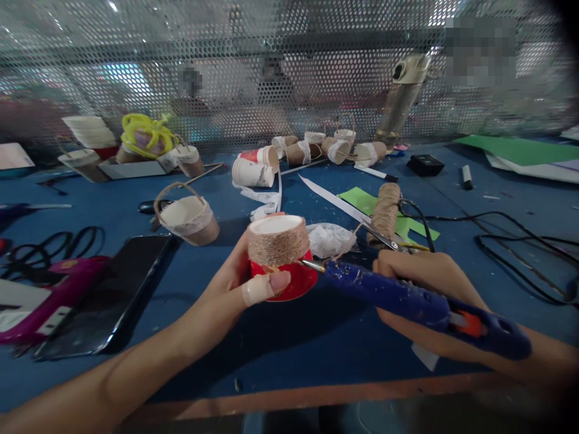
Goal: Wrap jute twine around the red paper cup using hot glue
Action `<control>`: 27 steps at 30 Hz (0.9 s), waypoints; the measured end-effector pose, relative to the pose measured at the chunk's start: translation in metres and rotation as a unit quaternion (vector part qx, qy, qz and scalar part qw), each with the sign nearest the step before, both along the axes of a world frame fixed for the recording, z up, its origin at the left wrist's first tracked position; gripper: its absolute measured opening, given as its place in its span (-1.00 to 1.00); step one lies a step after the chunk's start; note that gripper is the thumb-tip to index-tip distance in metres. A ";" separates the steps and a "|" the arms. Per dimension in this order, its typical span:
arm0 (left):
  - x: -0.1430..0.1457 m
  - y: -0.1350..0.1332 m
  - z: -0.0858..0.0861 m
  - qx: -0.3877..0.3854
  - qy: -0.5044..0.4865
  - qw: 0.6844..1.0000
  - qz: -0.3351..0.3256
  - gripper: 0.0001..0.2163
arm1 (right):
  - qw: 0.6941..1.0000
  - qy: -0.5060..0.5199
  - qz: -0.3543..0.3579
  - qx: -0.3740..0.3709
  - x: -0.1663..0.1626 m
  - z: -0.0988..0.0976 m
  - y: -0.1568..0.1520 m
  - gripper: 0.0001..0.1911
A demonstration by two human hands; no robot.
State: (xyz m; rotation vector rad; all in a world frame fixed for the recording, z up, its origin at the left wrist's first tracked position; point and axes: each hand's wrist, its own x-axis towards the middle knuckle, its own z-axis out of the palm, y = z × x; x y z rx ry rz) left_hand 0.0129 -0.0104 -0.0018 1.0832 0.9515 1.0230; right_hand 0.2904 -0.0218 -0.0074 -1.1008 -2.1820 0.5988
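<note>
My left hand (244,283), with tape round its thumb, is closed on a red paper cup (296,282). Jute twine (278,244) wraps the cup's upper part, and its white inside faces up. A blue hot glue gun (389,295) is gripped in my right hand (420,277). The gun's metal tip is at the cup's side, just under the twine; whether it touches I cannot tell. Behind my right hand lie a roll of twine (385,211) and scissors (382,237), partly hidden. Crumpled white lace (330,240) sits right behind the cup.
At left are a twine-covered basket (190,220), a phone (108,295) and a magenta glue gun (54,295). Several small baskets (337,149) and paper cups (253,173) stand or lie farther back. A bottle (400,99) leans by the perforated metal screen (307,78). Black cable (511,235) loops at right.
</note>
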 end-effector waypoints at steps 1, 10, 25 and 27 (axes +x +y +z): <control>0.000 0.000 -0.001 0.004 0.001 1.000 0.002 -0.26 | 1.000 0.001 -0.001 -0.002 0.000 0.000 0.000 -0.66; -0.004 0.002 -0.001 0.003 0.002 1.000 -0.001 -0.40 | 1.000 0.020 0.000 -0.012 0.000 0.002 0.003 -0.69; -0.009 0.007 -0.008 0.010 -0.024 0.998 -0.052 -0.45 | 0.986 0.138 -0.080 -0.052 -0.002 0.001 0.000 -0.73; -0.009 0.007 -0.009 0.016 -0.026 0.998 -0.062 -0.47 | 0.977 0.182 -0.095 -0.058 -0.004 -0.003 -0.001 -0.72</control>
